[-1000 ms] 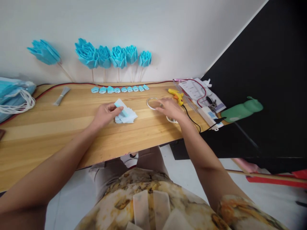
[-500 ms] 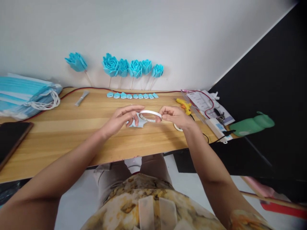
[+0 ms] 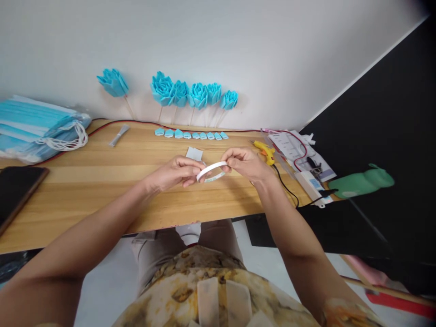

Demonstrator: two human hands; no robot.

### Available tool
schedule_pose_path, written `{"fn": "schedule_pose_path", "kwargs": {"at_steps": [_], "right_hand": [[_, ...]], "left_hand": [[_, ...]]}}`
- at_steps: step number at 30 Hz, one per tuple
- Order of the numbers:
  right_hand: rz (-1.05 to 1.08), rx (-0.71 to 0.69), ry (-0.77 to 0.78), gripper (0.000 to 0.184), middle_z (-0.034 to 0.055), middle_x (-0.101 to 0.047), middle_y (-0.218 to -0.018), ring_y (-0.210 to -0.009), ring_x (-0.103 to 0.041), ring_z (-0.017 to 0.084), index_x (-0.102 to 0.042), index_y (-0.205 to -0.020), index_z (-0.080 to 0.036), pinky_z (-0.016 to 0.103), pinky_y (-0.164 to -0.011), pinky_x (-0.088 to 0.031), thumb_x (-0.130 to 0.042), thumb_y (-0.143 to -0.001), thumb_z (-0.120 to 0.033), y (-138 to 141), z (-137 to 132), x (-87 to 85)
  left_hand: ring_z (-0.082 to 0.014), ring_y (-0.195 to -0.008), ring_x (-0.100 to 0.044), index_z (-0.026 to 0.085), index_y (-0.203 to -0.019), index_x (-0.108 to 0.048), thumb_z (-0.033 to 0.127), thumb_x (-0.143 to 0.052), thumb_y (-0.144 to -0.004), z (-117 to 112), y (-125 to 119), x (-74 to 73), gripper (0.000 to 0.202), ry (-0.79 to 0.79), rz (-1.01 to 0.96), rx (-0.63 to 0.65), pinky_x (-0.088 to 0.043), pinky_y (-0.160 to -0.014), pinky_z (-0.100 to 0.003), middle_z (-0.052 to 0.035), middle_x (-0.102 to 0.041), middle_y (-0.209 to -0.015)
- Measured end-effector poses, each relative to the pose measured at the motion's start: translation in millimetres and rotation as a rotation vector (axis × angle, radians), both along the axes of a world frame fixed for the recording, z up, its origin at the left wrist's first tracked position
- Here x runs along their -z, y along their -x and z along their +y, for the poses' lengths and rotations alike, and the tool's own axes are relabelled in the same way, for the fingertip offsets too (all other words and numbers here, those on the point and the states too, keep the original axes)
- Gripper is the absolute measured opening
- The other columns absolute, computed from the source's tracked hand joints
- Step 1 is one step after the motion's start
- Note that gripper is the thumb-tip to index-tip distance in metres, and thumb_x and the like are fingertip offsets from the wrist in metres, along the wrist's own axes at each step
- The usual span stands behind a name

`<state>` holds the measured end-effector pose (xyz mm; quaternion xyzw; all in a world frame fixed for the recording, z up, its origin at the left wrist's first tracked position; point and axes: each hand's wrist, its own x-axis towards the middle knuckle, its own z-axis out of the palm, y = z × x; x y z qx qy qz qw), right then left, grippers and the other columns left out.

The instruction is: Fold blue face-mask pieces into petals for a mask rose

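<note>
Tape ring (image 3: 211,170), thin, white, tilted, held in the air just above the table (image 3: 102,181), between both hands. Left hand (image 3: 172,173) pinches the ring's left edge, thumb and fingertips pressed together on it, other fingers curled under. Right hand (image 3: 247,163) pinches the ring's right edge with thumb and forefinger, remaining fingers bent loosely. Both hands close together, joined only by the ring. White paper pieces (image 3: 195,153) lie on the table just beyond the left hand. Farther beyond both hands, a row of small blue petals (image 3: 190,135) lies near the wall, and blue paper roses (image 3: 194,93) on sticks lean against the wall behind it; one more rose (image 3: 113,82) stands apart to the left. Yellow glue gun (image 3: 265,150) just right of the right hand, black cord running toward the table edge. Farther right: power strip (image 3: 311,183), papers (image 3: 289,143), green bottle (image 3: 361,181). Well left of the left hand: wire ties (image 3: 119,135), stack of blue masks (image 3: 34,127), dark phone (image 3: 15,193) at the table's left end. Red cable (image 3: 112,121) runs along the back edge.
</note>
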<state>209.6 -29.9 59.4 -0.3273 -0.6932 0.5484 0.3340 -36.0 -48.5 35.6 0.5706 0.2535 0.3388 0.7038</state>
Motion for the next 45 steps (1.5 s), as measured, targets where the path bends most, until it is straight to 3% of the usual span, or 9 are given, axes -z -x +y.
{"fn": "schedule_pose_path", "kwargs": {"at_steps": [4, 8, 11, 14, 17, 22, 29, 39, 45], "right_hand": [[-0.082, -0.031, -0.048, 0.034, -0.0004, -0.069, -0.069, -0.063, -0.062, 0.012, -0.073, -0.086, -0.018, 0.027, -0.064, -0.052, -0.075, -0.082, -0.052, 9, -4, -8.5], [-0.136, 0.060, -0.167, 0.026, 0.0001, -0.071, -0.074, -0.068, -0.063, 0.012, -0.075, -0.088, -0.019, 0.027, -0.065, -0.051, -0.073, -0.086, -0.045, 17, -11, -24.7], [-0.170, 0.117, -0.232, 0.024, 0.0002, -0.072, -0.075, -0.070, -0.064, 0.014, -0.077, -0.090, -0.020, 0.028, -0.067, -0.052, -0.073, -0.086, -0.044, 17, -14, -33.9], [-0.064, 0.127, -0.200, 0.033, 0.0011, -0.073, -0.079, -0.076, -0.068, 0.016, -0.076, -0.095, -0.022, 0.031, -0.073, -0.055, -0.070, -0.087, -0.053, 14, -12, -28.5], [0.160, 0.136, -0.093, 0.046, 0.0010, -0.071, -0.077, -0.079, -0.070, 0.018, -0.073, -0.094, -0.023, 0.036, -0.080, -0.057, -0.068, -0.082, -0.067, 12, -8, -9.0], [0.291, 0.141, 0.033, 0.047, -0.0046, -0.055, -0.059, -0.066, -0.062, 0.015, -0.065, -0.077, -0.021, 0.035, -0.076, -0.055, -0.075, -0.076, -0.066, 12, -10, 14.7], [0.132, 0.124, -0.137, 0.042, -0.0035, -0.053, -0.062, -0.066, -0.054, 0.013, -0.067, -0.077, -0.019, 0.029, -0.070, -0.046, -0.066, -0.087, -0.061, 3, -12, 3.3], [-0.008, 0.176, -0.311, 0.035, -0.0030, -0.057, -0.063, -0.060, -0.052, 0.010, -0.072, -0.086, -0.019, 0.024, -0.060, -0.045, -0.062, -0.094, -0.052, 8, -20, -17.3], [0.091, 0.177, -0.254, 0.031, -0.0044, -0.052, -0.061, -0.061, -0.052, 0.010, -0.071, -0.088, -0.021, 0.026, -0.062, -0.044, -0.062, -0.094, -0.051, 12, -17, -10.9]], "left_hand": [[-0.0075, -0.044, -0.043, 0.017, -0.082, -0.078, 0.038, -0.080, -0.070, 1, 0, 3.1, 0.025, 0.009, 0.026, 0.013, -0.032, -0.046, -0.024, -0.0025, -0.066, -0.061], [-0.0085, -0.049, -0.045, 0.016, -0.084, -0.077, 0.040, -0.075, -0.076, 3, 1, 1.8, 0.025, 0.034, -0.003, 0.047, -0.035, -0.047, -0.026, -0.0091, -0.075, -0.081], [-0.0080, -0.048, -0.045, 0.017, -0.085, -0.076, 0.041, -0.075, -0.078, 3, 3, -0.2, 0.025, 0.011, -0.027, 0.086, -0.038, -0.050, -0.026, -0.0088, -0.075, -0.081], [-0.0125, -0.058, -0.056, 0.017, -0.081, -0.075, 0.042, -0.079, -0.077, 2, 4, -0.5, 0.026, 0.006, -0.098, 0.084, -0.046, -0.058, -0.028, -0.0074, -0.071, -0.075], [-0.0154, -0.065, -0.060, 0.017, -0.077, -0.075, 0.043, -0.079, -0.077, 2, 4, 2.3, 0.027, 0.005, -0.215, 0.073, -0.050, -0.063, -0.030, -0.0067, -0.069, -0.074], [-0.0138, -0.066, -0.059, 0.012, -0.077, -0.074, 0.044, -0.077, -0.081, 4, 4, 8.2, 0.032, -0.033, -0.224, 0.177, -0.050, -0.063, -0.028, -0.0067, -0.066, -0.077], [-0.0121, -0.069, -0.058, 0.013, -0.081, -0.075, 0.043, -0.076, -0.083, 5, 3, 10.7, 0.030, -0.016, -0.187, 0.175, -0.048, -0.065, -0.025, -0.0071, -0.067, -0.084], [-0.0109, -0.062, -0.057, 0.013, -0.089, -0.077, 0.040, -0.077, -0.082, 8, 3, 15.7, 0.027, 0.008, -0.194, 0.158, -0.046, -0.058, -0.025, -0.0091, -0.072, -0.089], [-0.0101, -0.054, -0.054, 0.012, -0.076, -0.070, 0.041, -0.079, -0.080, 7, 0, 10.6, 0.031, 0.026, -0.250, 0.105, -0.042, -0.051, -0.025, -0.0044, -0.066, -0.071]]}}
